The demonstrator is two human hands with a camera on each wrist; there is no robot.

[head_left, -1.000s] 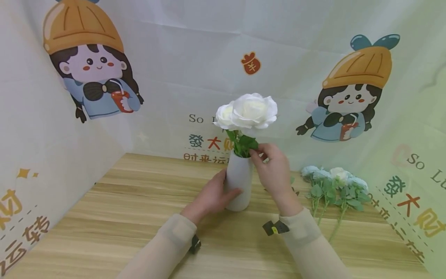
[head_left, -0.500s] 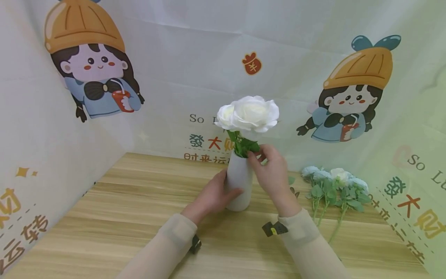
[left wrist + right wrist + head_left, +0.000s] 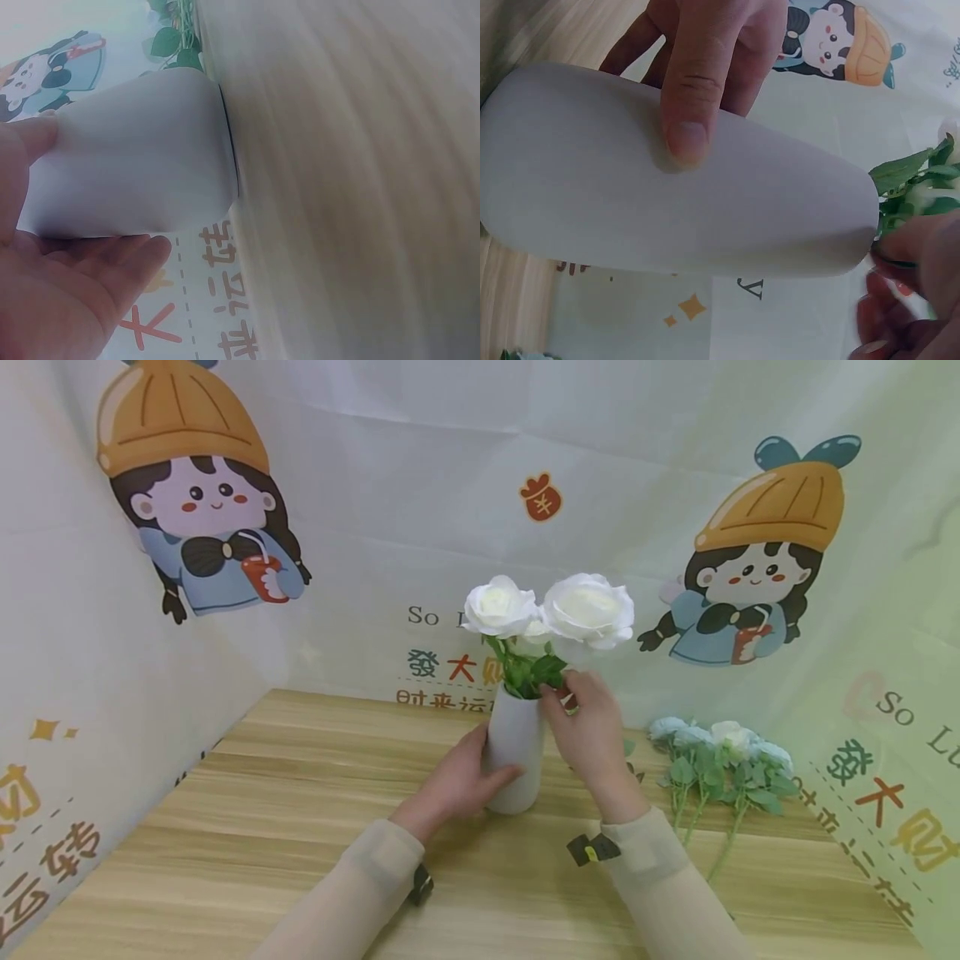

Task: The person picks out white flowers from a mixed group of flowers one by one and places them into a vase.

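Note:
A white vase stands upright on the wooden table. My left hand grips its lower side, with the thumb across the front in the right wrist view. Two large white roses rise from the mouth: one at left, one at right, with a small white bloom between. Green leaves crowd at the rim. Right at the rim my right hand pinches the right rose's stem between thumb and index finger. The stems' lower ends are hidden inside the vase.
To the right on the wooden table lie several pale blue roses and a white one, stems toward me. A white printed cloth hangs behind and at both sides of the table.
The larger white rose has swung right and slightly down, away from the left one, uncovering the small bloom between them. The left hand and the vase have stayed in place.

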